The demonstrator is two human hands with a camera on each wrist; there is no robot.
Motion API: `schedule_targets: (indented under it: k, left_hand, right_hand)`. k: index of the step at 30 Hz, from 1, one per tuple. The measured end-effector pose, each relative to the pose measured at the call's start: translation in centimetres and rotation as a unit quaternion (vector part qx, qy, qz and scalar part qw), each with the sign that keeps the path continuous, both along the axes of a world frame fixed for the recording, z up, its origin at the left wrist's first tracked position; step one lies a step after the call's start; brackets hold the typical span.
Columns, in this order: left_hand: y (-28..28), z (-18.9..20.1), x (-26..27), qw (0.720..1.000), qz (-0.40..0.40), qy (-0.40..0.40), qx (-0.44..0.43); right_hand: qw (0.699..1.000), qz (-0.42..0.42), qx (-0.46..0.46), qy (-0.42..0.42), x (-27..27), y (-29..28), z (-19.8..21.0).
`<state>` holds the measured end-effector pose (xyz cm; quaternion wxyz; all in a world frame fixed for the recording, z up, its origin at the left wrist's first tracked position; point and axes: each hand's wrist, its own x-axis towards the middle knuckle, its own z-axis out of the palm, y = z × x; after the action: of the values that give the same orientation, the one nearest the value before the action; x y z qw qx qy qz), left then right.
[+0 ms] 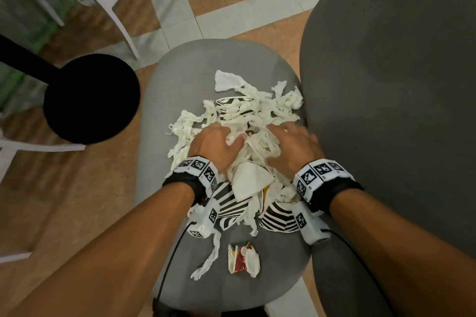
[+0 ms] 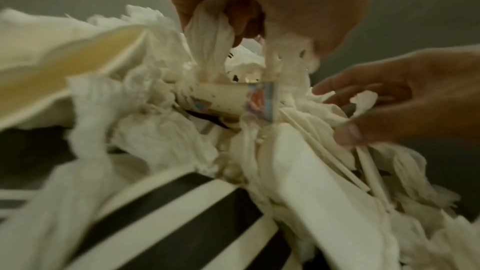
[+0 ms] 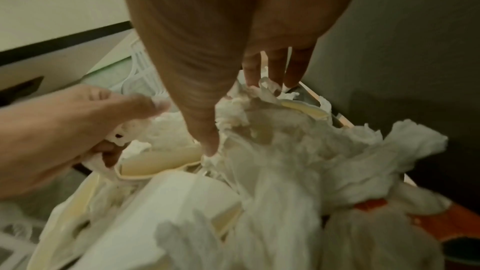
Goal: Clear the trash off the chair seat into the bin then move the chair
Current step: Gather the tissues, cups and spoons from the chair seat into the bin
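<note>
The grey chair seat (image 1: 180, 90) carries a heap of torn white tissue (image 1: 257, 108), crushed black-and-white striped paper cups (image 1: 229, 211) and a flattened white cup (image 1: 249, 183). My left hand (image 1: 219, 141) is sunk into the middle of the heap. In the left wrist view its fingers (image 2: 259, 7) curl round strips of tissue above a small printed cup (image 2: 221, 100). My right hand (image 1: 291, 147) lies on the heap's right side, its fingers (image 3: 272, 65) straight and poking down into the tissue. A red and green wrapper (image 1: 243, 258) lies apart near the seat's front.
The chair's tall grey backrest (image 1: 399, 85) stands right beside my right hand. A black round base on a black pole (image 1: 90, 98) sits on the floor to the left. White chair legs (image 1: 113, 8) stand beyond it. A loose tissue strip (image 1: 208, 262) trails toward the seat's front.
</note>
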<state>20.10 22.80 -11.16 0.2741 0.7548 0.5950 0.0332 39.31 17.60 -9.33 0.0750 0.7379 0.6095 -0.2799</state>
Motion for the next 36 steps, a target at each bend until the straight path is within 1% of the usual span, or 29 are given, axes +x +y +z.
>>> schedule_targets:
  k: [1,3,5,6,8,9,11,13,15,17,20,22,25,26,28,30,34,36]
  left_hand:
    - [0.1,-0.1,-0.4,1.000,-0.003,0.005,-0.004]
    - [0.2,0.1,-0.9,0.999,0.017,-0.036,-0.027]
    - [0.0,0.2,-1.2,0.997,0.012,-0.057,-0.053]
    - [-0.1,0.3,-1.3,0.996,0.009,-0.046,-0.070]
    - [-0.4,0.4,-1.5,0.997,-0.015,-0.014,-0.073]
    - [-0.5,0.4,-1.7,0.998,-0.025,-0.011,-0.063]
    - [-1.1,0.8,-2.1,0.999,-0.010,-0.024,-0.041]
    - [-1.9,1.1,-2.4,0.999,0.017,-0.041,-0.021]
    - [-2.7,1.4,-2.9,0.998,0.045,-0.038,-0.028]
    - [-3.4,1.1,-3.9,0.997,0.058,-0.034,-0.029]
    - [-4.6,0.3,-5.4,0.997,0.050,-0.043,-0.033]
    - [-5.5,-0.1,-6.2,0.997,0.043,-0.047,-0.040]
    - [-6.4,0.0,-6.5,0.997,0.041,-0.055,-0.034]
    - [-6.6,0.2,-6.5,0.997,0.044,-0.058,-0.032]
    - [-7.0,0.6,-6.5,0.996,0.048,-0.066,-0.033]
    - [-7.3,1.0,-6.5,0.995,0.052,-0.077,-0.040]
    - [-8.1,1.7,-6.8,0.993,0.061,-0.087,-0.052]
    - [-8.6,1.9,-7.3,0.992,0.064,-0.088,-0.056]
  right_hand:
    - [0.999,0.028,-0.007,-0.015,0.0,0.1,-0.2]
    - [0.996,0.077,-0.021,-0.039,-0.2,0.3,-0.4]
    - [0.993,0.105,-0.022,-0.054,-0.5,0.3,-0.5]
    - [0.992,0.112,-0.014,-0.054,-0.8,0.3,-0.5]
    - [0.992,0.114,0.006,-0.046,-1.3,0.3,-0.6]
    - [0.993,0.111,0.008,-0.040,-1.6,0.5,-0.6]
    - [0.994,0.104,-0.010,-0.036,-2.1,0.9,-0.7]
    - [0.990,0.122,-0.047,-0.051,-2.7,1.2,-1.2]
    - [0.986,0.141,-0.057,-0.061,-3.2,1.4,-1.4]
    - [0.991,0.120,-0.043,-0.045,-3.2,1.4,-1.1]
    - [0.999,0.037,-0.005,-0.007,-2.4,1.4,0.1]
    - [1.000,-0.004,0.007,0.001,-1.8,1.2,0.9]
    - [0.997,-0.058,0.026,0.050,-1.6,0.7,1.8]
    - [0.996,-0.055,0.038,0.057,-1.7,0.6,2.0]
    - [0.997,-0.024,0.063,0.047,-2.0,0.4,2.6]
    - [0.997,-0.006,0.066,0.044,-2.7,0.1,3.4]
    - [0.996,-0.001,0.074,0.048,-4.3,-0.7,4.2]
    - [0.998,-0.008,0.054,0.034,-4.9,-1.1,4.4]
